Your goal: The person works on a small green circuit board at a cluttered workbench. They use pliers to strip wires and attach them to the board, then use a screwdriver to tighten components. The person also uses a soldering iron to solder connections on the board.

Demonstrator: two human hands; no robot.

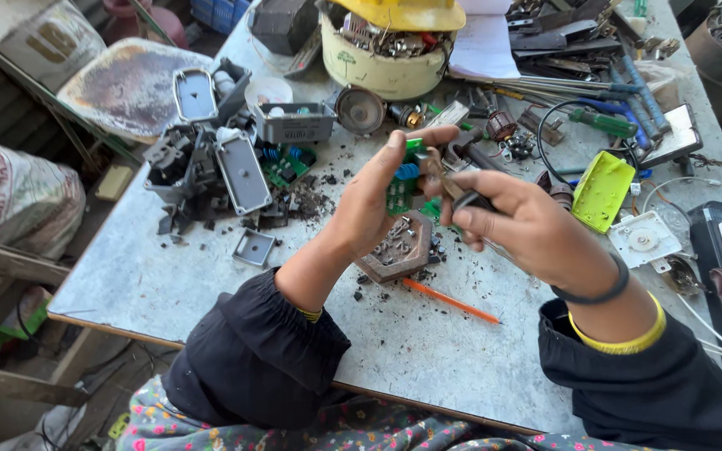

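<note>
Two bare hands work above a grey, debris-strewn desk (211, 284), seen from the single head view. Left hand (373, 205) has its grip clamped on a small green circuit board with blue components (400, 185), held upright just over the desk, thumb on top edge. Right hand (516, 221) has its grip closed around a dark-handled pliers-like tool (460, 171), its tip touching the board; exact jaw position is hidden by the fingers.

Step in hand, as judged: pulling or prising a part off the board. The next move would call for a firm hold on the board and a steady twist of the tool.

Containers: a hexagonal wooden tray (405, 248) lies directly below the hands, holding small dark bits and fragments. A cream round plastic tub (382, 71) at the far edge is full of metal scrap, with a yellow hard hat (407, 12) resting on it. A grey rectangular plastic box (294, 125) stands open beside it; contents too small to tell.

Nearby: broken grey plastic casings (206, 159) left of the hands, an orange pencil (449, 301) near the tray, a lime-green plastic cover (602, 190) to the right.
</note>
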